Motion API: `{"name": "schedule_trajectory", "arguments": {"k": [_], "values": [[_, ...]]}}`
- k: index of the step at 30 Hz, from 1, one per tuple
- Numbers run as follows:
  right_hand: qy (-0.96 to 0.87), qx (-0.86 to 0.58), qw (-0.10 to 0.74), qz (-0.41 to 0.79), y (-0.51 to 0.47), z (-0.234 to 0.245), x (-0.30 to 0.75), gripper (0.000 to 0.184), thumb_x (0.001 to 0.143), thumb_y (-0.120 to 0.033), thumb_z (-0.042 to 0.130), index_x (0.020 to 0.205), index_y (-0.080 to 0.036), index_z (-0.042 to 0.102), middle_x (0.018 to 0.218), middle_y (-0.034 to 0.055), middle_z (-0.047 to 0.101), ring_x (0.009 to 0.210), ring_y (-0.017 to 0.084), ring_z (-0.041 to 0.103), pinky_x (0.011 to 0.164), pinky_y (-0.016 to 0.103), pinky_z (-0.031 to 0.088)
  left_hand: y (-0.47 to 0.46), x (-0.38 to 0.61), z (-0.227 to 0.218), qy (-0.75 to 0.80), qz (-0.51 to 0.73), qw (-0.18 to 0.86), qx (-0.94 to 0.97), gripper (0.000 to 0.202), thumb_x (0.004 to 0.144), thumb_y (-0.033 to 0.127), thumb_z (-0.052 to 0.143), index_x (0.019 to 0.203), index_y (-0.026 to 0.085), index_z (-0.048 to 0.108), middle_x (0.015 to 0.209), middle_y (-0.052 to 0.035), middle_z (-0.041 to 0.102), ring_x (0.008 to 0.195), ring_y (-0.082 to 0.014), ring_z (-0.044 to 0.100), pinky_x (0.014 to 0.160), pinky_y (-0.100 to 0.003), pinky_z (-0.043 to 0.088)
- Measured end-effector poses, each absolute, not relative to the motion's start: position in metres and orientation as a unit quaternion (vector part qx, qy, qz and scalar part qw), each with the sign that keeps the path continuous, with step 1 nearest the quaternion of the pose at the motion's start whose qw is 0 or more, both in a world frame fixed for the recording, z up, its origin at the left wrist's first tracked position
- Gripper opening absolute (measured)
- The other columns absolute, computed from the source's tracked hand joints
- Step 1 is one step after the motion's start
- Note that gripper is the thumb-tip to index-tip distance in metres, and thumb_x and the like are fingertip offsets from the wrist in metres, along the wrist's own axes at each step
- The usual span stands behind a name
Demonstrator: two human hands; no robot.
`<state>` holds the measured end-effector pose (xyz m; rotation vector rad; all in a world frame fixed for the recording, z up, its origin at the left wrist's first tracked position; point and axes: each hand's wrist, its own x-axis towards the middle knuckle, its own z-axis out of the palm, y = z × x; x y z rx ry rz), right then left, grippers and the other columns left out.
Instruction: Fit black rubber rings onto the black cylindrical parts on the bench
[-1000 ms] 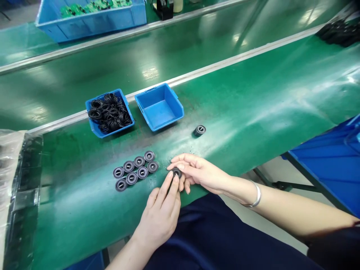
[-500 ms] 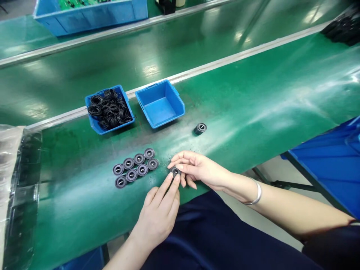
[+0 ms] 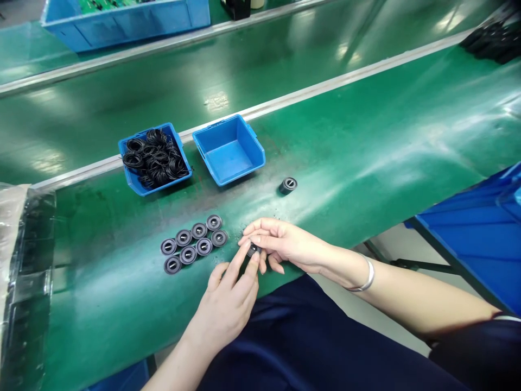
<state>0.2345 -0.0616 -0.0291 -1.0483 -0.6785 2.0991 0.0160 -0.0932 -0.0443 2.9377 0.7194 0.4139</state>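
A small black round part [image 3: 253, 250] with a light spot at its centre sits between my hands at the front of the bench. My right hand [image 3: 280, 244] grips it from the right with thumb and fingers. From the near left, my left hand [image 3: 232, 298] presses two fingertips on its edge. Just left of them stand two rows of similar black round parts [image 3: 188, 255], several with a white slot in the middle. One more black cylindrical part [image 3: 288, 185] stands alone farther back. My fingers partly cover the held part.
Coils of black cable fill a blue bin [image 3: 140, 190] at the back left; beside it stands an empty blue bin [image 3: 230, 163]. A larger blue crate [image 3: 130, 30] holds green pieces beyond the rail [image 3: 285, 103]. Clear plastic packaging [image 3: 28, 260] lies at the left, dark items [image 3: 494, 41] far right.
My left hand's two fingers have spread slightly apart on the round part's edge. My right hand keeps its grip. The whole view has shifted a little.
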Motion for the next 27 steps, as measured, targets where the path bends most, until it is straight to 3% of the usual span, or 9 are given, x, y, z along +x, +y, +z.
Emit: {"name": "schedule_trajectory", "arguments": {"k": [5, 9, 12, 16, 22, 27], "values": [[-0.258, -0.394, 0.347, 0.811, -0.063, -0.032, 0.234, 0.028, 0.091, -0.029, 0.069, 0.110, -0.016, 0.053, 0.089, 0.0042, 0.069, 0.054, 0.011, 0.066, 0.036, 0.014, 0.047, -0.092, 0.015, -0.040, 0.213, 0.128, 0.038, 0.968, 0.035, 0.095, 0.003, 0.041, 0.114, 0.010, 0.068, 0.147, -0.0107, 0.055, 0.146, -0.0342, 0.035, 0.092, -0.042, 0.038], [-0.244, -0.399, 0.375, 0.800, -0.067, -0.031, 0.233, 0.025, 0.097, -0.034, 0.061, 0.110, -0.014, 0.054, 0.110, 0.0105, 0.067, 0.063, 0.011, 0.068, 0.045, 0.020, 0.055, -0.098, 0.019, -0.043, 0.254, 0.156, 0.024, 0.954, 0.033, 0.097, 0.005, 0.042, 0.116, 0.011, 0.068, 0.154, -0.0096, 0.046, 0.147, -0.0316, 0.035, 0.094, -0.040, 0.038], [-0.251, -0.388, 0.379, 0.802, -0.070, -0.031, 0.235, 0.025, 0.096, -0.030, 0.063, 0.113, -0.013, 0.054, 0.117, 0.0127, 0.065, 0.069, 0.012, 0.069, 0.050, 0.020, 0.057, -0.102, 0.021, -0.047, 0.264, 0.187, 0.044, 0.945, 0.031, 0.098, 0.005, 0.043, 0.117, 0.008, 0.066, 0.153, -0.0144, 0.047, 0.146, -0.0310, 0.037, 0.099, -0.040, 0.038], [-0.262, -0.381, 0.377, 0.802, -0.069, -0.034, 0.235, 0.028, 0.092, -0.024, 0.068, 0.115, -0.014, 0.053, 0.107, 0.0095, 0.068, 0.069, 0.013, 0.069, 0.048, 0.019, 0.055, -0.100, 0.015, -0.050, 0.259, 0.194, 0.079, 0.943, 0.034, 0.096, 0.000, 0.040, 0.122, 0.002, 0.062, 0.148, -0.0233, 0.050, 0.146, -0.0324, 0.036, 0.104, -0.044, 0.038], [-0.299, -0.402, 0.378, 0.779, -0.069, -0.038, 0.229, 0.023, 0.095, -0.029, 0.065, 0.108, -0.014, 0.054, 0.084, 0.0031, 0.065, 0.059, 0.012, 0.066, 0.036, 0.016, 0.049, -0.096, 0.013, -0.045, 0.237, 0.170, 0.049, 0.955, 0.035, 0.098, 0.005, 0.038, 0.123, 0.001, 0.063, 0.146, -0.0213, 0.052, 0.145, -0.0325, 0.038, 0.100, -0.043, 0.038], [-0.270, -0.407, 0.414, 0.768, -0.074, -0.038, 0.230, 0.022, 0.100, -0.034, 0.057, 0.112, -0.016, 0.055, 0.124, 0.0117, 0.062, 0.070, 0.010, 0.066, 0.047, 0.021, 0.059, -0.102, 0.022, -0.042, 0.259, 0.174, 0.000, 0.950, 0.032, 0.099, 0.009, 0.041, 0.118, 0.008, 0.066, 0.150, -0.0125, 0.051, 0.139, -0.0266, 0.046, 0.095, -0.040, 0.038]]}}
